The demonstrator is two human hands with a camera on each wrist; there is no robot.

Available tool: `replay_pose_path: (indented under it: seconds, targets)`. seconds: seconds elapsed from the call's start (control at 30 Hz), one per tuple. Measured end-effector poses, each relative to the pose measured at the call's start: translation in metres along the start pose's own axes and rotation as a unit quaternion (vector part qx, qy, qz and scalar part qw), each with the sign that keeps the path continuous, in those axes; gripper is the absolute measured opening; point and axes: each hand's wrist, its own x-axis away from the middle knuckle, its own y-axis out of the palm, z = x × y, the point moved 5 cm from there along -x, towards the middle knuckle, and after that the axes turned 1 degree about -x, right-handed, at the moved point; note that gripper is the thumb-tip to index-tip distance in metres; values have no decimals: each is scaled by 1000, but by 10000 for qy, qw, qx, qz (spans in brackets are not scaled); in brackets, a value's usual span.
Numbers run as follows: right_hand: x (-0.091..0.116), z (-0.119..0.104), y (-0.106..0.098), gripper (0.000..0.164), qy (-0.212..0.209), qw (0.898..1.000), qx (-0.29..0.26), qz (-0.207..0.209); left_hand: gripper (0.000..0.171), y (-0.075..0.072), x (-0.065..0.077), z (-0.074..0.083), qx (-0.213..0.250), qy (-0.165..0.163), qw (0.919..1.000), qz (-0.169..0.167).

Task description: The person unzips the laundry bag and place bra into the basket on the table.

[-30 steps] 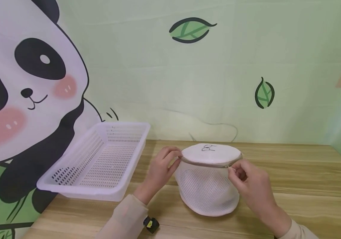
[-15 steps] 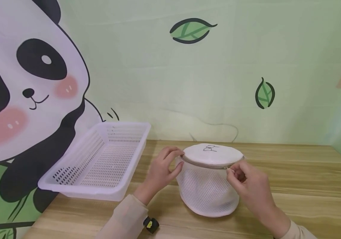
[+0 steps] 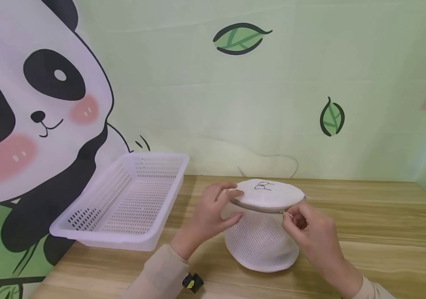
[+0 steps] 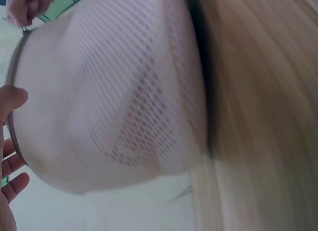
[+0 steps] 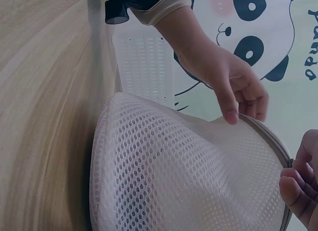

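A white mesh laundry bag [image 3: 263, 245] stands upright on the wooden table, round in shape, with a flat lid [image 3: 281, 195] bearing a small dark line drawing. A greyish zipper [image 5: 268, 135] runs round the lid's edge. At the front right of that edge, my right hand [image 3: 313, 228] pinches the zipper pull between thumb and bent fingers. My left hand [image 3: 210, 211] is at the bag's left side, fingers spread and fairly straight, fingertips over the lid's edge and thumb in front of the mesh. Something pale shows faintly through the mesh.
Left of the bag sits a white perforated plastic basket [image 3: 147, 238]. A black device [image 3: 193, 282] is strapped at the left sleeve. Behind the wooden table [image 3: 380, 232] hangs a green backdrop [image 3: 183, 95] with a panda and leaves printed on it.
The left hand has loosened from the bag's left rim and shifted right, its fingers spreading over the lid's edge. The right hand keeps its pinch on the zipper pull, nearly still.
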Motion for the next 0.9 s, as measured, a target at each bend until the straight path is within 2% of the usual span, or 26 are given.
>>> replay_pose_path:
  seconds: [0.37,0.9]
  targets:
    - [0,0,0,21,8,10000,-3,-50,48,-9,-18,31,107,568,9976,378]
    - [0,-2,1,20,-150,9999,9,-52,42,-7,-32,54,140,756,9946,696]
